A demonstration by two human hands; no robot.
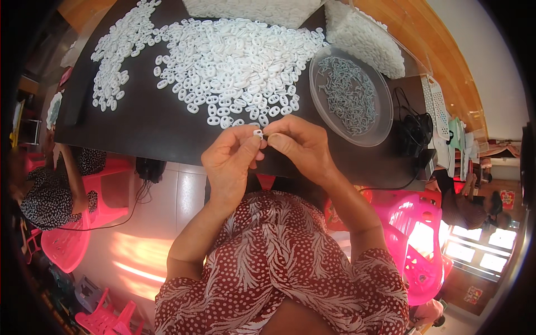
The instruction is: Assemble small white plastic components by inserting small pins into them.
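My left hand (230,159) pinches a small white oval plastic piece with two holes (258,133) between thumb and fingers, just above the table's near edge. Close against it on the right, my right hand (304,148) has thumb and forefinger pressed together at the piece's side; whatever is between those fingertips is too small to make out. Beyond both hands spreads a large heap of the same white pieces (234,61). To the right stands a round clear plastic tray (330,121) holding many small grey metal screws (349,92).
A smaller group of white pieces (114,61) lies at the left of the dark table (151,131). Filled clear containers (365,44) stand at the back. Black cables (414,131) lie at the right. Pink plastic chairs (410,240) flank me; another person (50,192) sits at left.
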